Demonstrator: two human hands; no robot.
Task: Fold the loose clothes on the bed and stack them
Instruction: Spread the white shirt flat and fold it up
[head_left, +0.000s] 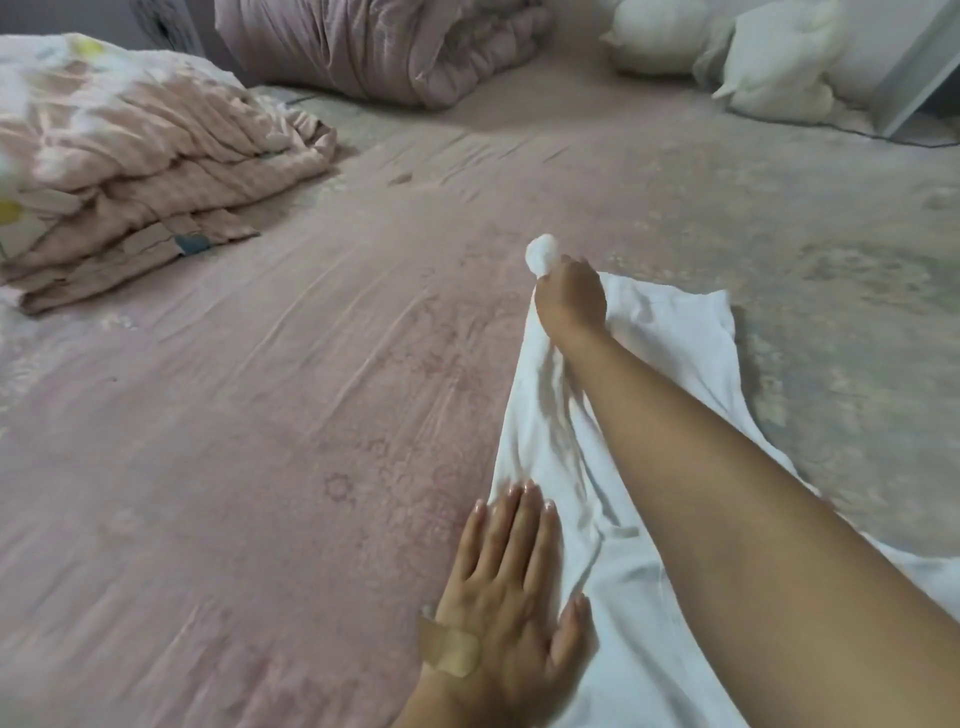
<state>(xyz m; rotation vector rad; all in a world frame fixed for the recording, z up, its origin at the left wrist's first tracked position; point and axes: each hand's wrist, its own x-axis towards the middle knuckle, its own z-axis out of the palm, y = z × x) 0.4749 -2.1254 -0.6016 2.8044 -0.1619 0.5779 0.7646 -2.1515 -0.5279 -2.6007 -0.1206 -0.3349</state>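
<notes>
A white garment (649, 364) lies crumpled on the pink bed sheet (260, 441), stretching from the lower right toward the middle. My right hand (569, 296) reaches forward and grips the garment's far end, a bunched white tip poking out above the fingers. My left hand (511, 587) lies flat with straight fingers, pressing the garment's near left edge against the sheet. A plaster sits on the back of that hand near the wrist.
A folded pink floral quilt (130, 171) lies at the left. A rolled mauve duvet (374, 47) sits at the back. White pillows (748, 57) rest at the back right beside a white board (914, 67) and a dark cable.
</notes>
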